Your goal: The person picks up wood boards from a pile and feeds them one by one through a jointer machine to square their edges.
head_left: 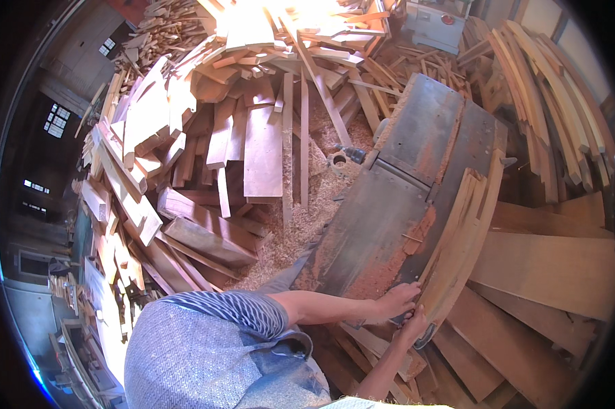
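Observation:
My left hand (394, 301) reaches across the near end of a grey metal machine table (362, 235), its fingers curled beside the end of a long wooden strip (450, 228). Just below it, my right hand (412, 327) is closed, with its fingertips close to the left hand's. A small dark thing shows between the two hands, too little of it to name. Beside my right hand is a curved metal part (425, 336) at the near end of the wooden fence board (467, 262). Reddish sawdust (375, 266) lies on the machine table near my left forearm.
Left of the machine, wood shavings (280, 249) cover the floor before a big heap of offcuts and planks (263, 150). Wide boards (539, 273) lie fanned out on the right. Curved timber pieces (546, 95) lean at the back right, near a pale machine (435, 26).

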Action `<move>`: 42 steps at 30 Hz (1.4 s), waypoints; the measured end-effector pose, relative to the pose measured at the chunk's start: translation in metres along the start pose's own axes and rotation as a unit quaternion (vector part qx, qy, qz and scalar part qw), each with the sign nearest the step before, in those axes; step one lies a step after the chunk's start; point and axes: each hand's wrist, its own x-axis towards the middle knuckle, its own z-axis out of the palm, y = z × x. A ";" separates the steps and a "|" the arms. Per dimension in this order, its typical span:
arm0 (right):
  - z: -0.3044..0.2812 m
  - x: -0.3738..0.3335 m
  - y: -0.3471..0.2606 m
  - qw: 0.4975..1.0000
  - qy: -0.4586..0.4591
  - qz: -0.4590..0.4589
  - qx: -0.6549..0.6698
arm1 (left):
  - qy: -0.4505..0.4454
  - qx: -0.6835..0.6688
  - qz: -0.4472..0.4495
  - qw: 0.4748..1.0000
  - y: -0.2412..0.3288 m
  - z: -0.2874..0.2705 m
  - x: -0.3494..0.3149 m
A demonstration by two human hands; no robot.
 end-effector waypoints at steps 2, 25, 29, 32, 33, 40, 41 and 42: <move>0.002 -0.001 -0.003 1.000 -0.006 0.002 0.010 | -0.003 0.009 0.006 1.000 -0.002 -0.001 0.002; 0.016 0.009 -0.023 1.000 -0.004 -0.003 -0.001 | -0.016 0.049 0.010 0.999 0.004 -0.016 0.024; 0.023 0.011 -0.030 1.000 -0.007 0.015 -0.012 | -0.005 0.047 0.012 0.999 0.002 -0.020 0.029; 0.023 0.019 -0.024 1.000 -0.008 -0.010 -0.001 | -0.007 0.032 0.024 0.999 0.005 -0.020 0.031; 0.020 0.027 -0.019 1.000 0.006 -0.004 0.017 | -0.029 0.023 0.023 0.999 0.008 -0.022 0.036; 0.022 0.030 -0.020 1.000 -0.007 0.016 0.010 | -0.045 0.034 0.056 0.997 0.006 -0.029 0.038; 0.022 0.031 -0.022 1.000 0.000 0.009 0.010 | -0.055 0.033 0.059 0.996 0.008 -0.031 0.040; 0.025 0.032 -0.023 1.000 0.000 0.006 0.011 | -0.063 0.036 0.065 0.995 0.008 -0.035 0.043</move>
